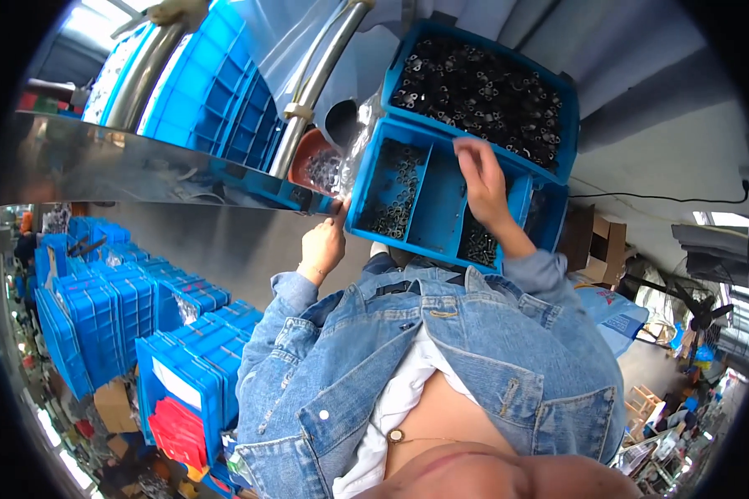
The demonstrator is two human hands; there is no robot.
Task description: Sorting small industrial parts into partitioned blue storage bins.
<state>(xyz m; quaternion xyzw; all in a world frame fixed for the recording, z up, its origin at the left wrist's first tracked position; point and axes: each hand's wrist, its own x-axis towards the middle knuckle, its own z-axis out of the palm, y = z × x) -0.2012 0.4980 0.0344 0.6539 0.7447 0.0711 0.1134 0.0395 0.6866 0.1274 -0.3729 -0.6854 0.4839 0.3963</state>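
My left hand (323, 248) is at the corner of the metal-edged bench (141, 162). Its index finger reaches forward to the edge and its other fingers are bent in; anything pinched at the tip is too small to make out. Over the blue divided bin (434, 200) hangs my right hand (484, 185), its fingers bent and smeared by motion, so its grip is unclear. Small metal parts (395, 195) lie in the bin's left compartment, and more metal parts (478, 243) sit below my right wrist. Behind stands a blue crate (398, 76) heaped with dark metal pieces (483, 96).
Beside the bin are a reddish-brown bowl (316, 158) of small clear or silvery bits and a dark round cup (341, 123). A metal pole (316, 83) rises from the bench. Blue crates (100, 312) are stacked at my left. A cardboard box (601, 245) stands at right.
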